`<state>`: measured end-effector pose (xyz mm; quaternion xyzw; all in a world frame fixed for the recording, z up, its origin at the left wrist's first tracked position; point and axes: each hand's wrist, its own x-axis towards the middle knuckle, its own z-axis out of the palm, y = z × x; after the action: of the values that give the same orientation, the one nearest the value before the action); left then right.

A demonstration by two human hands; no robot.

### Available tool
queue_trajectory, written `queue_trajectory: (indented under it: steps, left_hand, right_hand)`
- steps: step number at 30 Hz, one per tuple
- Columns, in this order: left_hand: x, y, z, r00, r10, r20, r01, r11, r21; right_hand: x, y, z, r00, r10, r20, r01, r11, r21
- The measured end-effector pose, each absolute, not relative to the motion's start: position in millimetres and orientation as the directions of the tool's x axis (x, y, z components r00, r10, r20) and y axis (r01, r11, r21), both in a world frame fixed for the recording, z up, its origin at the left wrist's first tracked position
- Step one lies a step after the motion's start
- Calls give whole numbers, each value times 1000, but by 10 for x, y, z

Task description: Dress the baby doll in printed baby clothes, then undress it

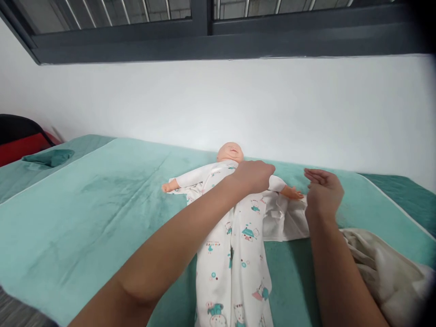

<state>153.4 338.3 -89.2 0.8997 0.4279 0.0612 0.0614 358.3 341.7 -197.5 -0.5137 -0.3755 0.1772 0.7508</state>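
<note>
A baby doll (230,151) lies on its back, arms spread, in a white printed romper (250,240). My left hand (255,176) is closed over the doll's chest and shoulder on the right side. What its fingers grip, if anything, is hidden. Off to the right, my right hand (323,190) is raised beside the doll's hand (292,192), with curled fingers and nothing visible at the fingertips. An open white garment (286,220) spreads under the doll's arm, and its edge passes close to my right hand. White sleeves cover both doll arms.
A teal blanket (102,218) covers the bed against a white wall (170,104). Crumpled cream cloth (381,268) lies by my right forearm. At the far left are a red and black object (23,145) and a dark green cloth (49,157). A dark window frame (204,43) runs above.
</note>
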Motion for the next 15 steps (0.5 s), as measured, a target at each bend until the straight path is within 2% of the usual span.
queue_trajectory:
  steps: [2, 5, 8, 11, 15]
  left_hand:
    - [1311, 3285, -987, 518, 814, 264, 742, -581, 335]
    - [836, 3174, -1263, 173, 854, 490, 661, -470, 585]
    - [407, 3138, -1577, -66, 883, 465, 544, -359, 758]
    - [233, 3149, -1729, -80, 903, 422, 514, -325, 794]
    - [329, 3110, -1685, -46, 923, 381, 487, -313, 816]
  right_hand:
    - [3356, 3393, -1971, 539, 728, 424, 213, 369, -905]
    - [2977, 3294, -1958, 272, 868, 415, 450, 267, -852]
    - [2716, 3194, -1944, 48, 921, 386, 569, 293, -768]
    - [2621, 3138, -1925, -39, 935, 353, 537, 317, -781]
    - [2611, 3101, -1885, -71, 955, 288, 496, 285, -820]
